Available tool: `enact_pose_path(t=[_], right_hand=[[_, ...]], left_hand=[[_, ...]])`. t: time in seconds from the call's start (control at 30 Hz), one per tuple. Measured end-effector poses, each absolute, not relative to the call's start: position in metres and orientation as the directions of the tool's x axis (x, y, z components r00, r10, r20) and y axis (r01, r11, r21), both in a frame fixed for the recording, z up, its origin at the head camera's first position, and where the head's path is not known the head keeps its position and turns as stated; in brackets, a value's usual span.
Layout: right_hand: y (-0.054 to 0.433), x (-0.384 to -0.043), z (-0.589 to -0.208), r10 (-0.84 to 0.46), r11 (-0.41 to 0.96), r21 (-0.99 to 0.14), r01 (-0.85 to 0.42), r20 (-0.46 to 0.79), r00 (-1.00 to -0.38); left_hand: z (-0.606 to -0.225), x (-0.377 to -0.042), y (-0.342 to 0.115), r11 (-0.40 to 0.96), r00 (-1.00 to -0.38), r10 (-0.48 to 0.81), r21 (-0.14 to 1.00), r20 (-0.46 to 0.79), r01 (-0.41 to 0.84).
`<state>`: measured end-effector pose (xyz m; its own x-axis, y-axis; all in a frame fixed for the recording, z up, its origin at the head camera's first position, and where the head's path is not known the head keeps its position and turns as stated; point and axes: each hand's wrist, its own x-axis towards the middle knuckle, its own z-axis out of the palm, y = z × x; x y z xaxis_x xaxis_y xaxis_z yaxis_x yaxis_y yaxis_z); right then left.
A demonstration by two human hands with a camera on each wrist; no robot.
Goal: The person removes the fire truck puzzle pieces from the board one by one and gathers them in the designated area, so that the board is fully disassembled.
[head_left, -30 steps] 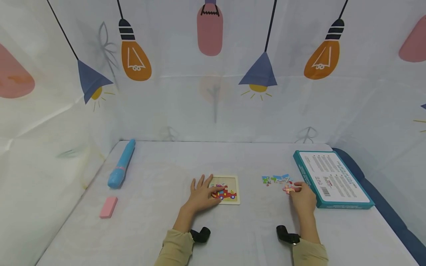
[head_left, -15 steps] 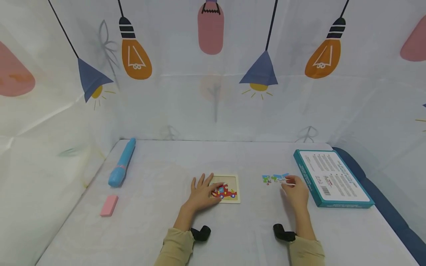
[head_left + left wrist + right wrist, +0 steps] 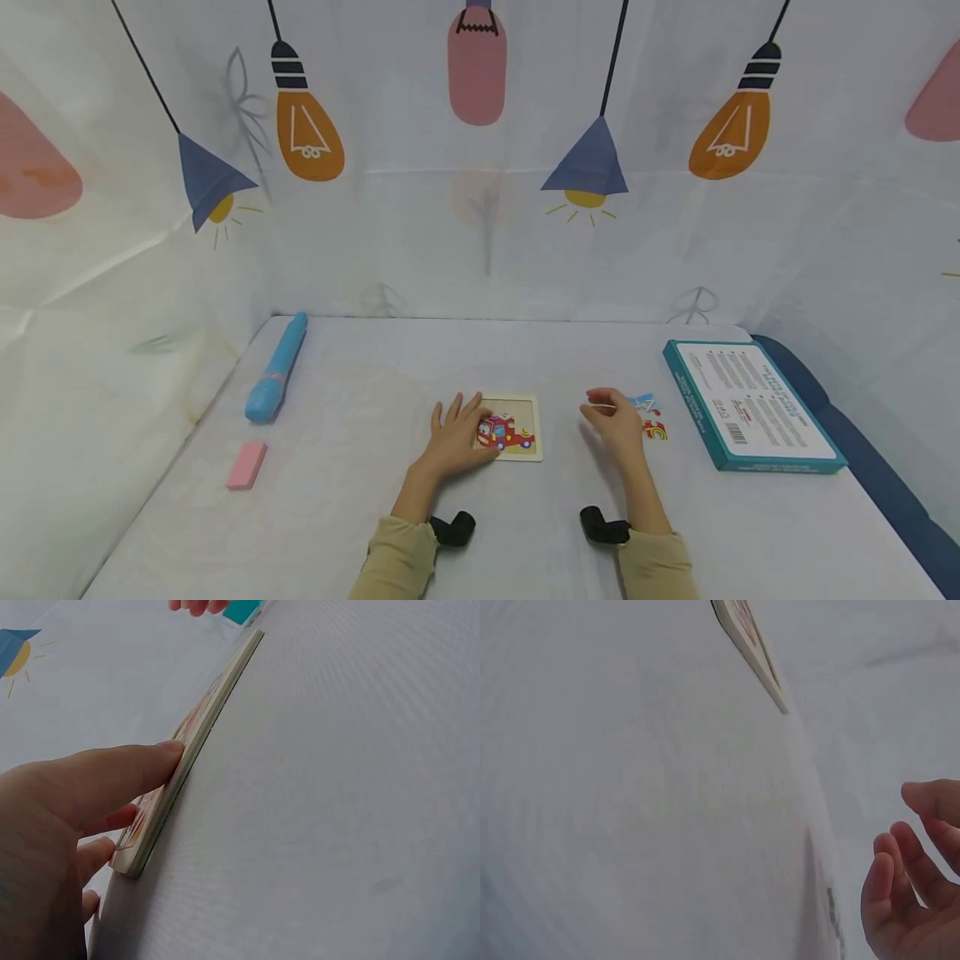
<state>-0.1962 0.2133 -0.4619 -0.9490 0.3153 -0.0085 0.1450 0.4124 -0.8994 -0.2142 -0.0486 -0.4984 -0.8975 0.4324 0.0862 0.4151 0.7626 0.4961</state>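
Observation:
My left hand (image 3: pixel 455 437) rests on the left part of a small wooden jigsaw tray (image 3: pixel 537 425) with a red vehicle picture (image 3: pixel 506 432) partly laid in it. In the left wrist view the thumb (image 3: pixel 161 754) presses the tray's edge (image 3: pixel 217 712), and other fingers lie over its far side, fairly straight. My right hand (image 3: pixel 618 425) hovers over the table just left of some loose jigsaw pieces (image 3: pixel 655 429). Its fingers (image 3: pixel 881 881) are loosely bent, and nothing shows between them and the thumb in the right wrist view. Further loose pieces are hidden behind this hand.
A teal-edged box (image 3: pixel 757 408) lies at the right. On the left are a blue wand-like object (image 3: pixel 275 371) and a pink block (image 3: pixel 247 465). A white cloth wall (image 3: pixel 420 242) with printed lamps stands behind the table (image 3: pixel 360 500).
My right hand has moved left across the loose pieces, uncovering the red and yellow ones. The left index finger has drawn back slightly on the tray, showing more of the red picture.

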Motion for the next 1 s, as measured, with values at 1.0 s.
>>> enact_pose_path(t=[1.0], right_hand=[[0.125,-0.204,-0.471,-0.123,0.822,-0.556,-0.126,0.042,-0.991]], left_hand=[[-0.496,-0.212,-0.05,0.728,-0.905,0.416,0.562,0.094,0.393]])
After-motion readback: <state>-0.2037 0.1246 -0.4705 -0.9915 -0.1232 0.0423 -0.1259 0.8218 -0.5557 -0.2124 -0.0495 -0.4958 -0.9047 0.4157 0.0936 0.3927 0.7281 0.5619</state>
